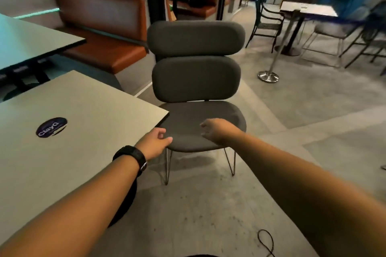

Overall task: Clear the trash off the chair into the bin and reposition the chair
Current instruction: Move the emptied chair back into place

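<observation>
Grey upholstered chair (196,81) stands on the floor beside the table (69,152) corner. Left hand (154,142) rests at the seat's front edge, fingers loosely curled; right hand (217,131) hovers above the seat, fingers relaxed, empty.

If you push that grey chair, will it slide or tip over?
The grey chair probably slides: thin wire legs on smooth floor suggest it's fairly light. Pushed high on its tall padded back, it might tip. The left hand and right hand reach low at the seat, which looks steadier.
</observation>
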